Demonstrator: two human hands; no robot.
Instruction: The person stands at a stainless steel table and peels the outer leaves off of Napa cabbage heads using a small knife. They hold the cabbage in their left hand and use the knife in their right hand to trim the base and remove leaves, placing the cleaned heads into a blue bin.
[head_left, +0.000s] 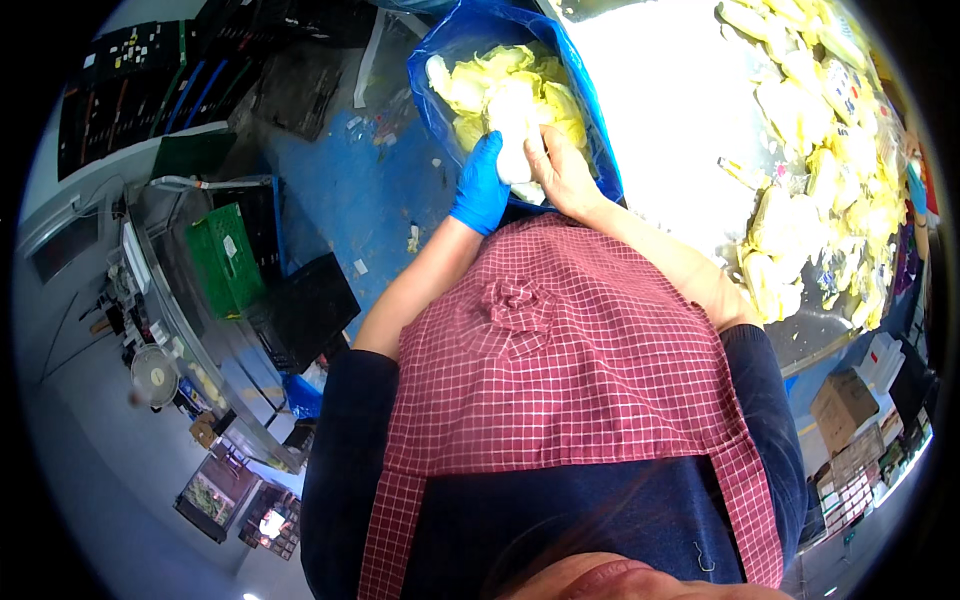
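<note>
My left hand (480, 189), in a blue glove, grips the near side of a pale cabbage piece (511, 139). Bare, my right hand (564, 171) holds the same piece from the right, with thumb and fingers against its white base. Whether this is a whole head or a cluster of leaves I cannot tell. Both hands are over the mouth of a blue plastic bag (592, 82). Yellow-green cabbage leaves (491, 64) fill the bag's visible interior around and beyond the piece. The palm sides of both hands are hidden.
To the right is a brightly lit work table (675, 112) with a pile of Chinese cabbages (787, 217), some in printed wrapping. Another person's gloved hand (916, 187) shows beyond it. Leftward stand a green crate (225, 262) and a black crate (311, 307); scraps litter the blue floor (322, 202).
</note>
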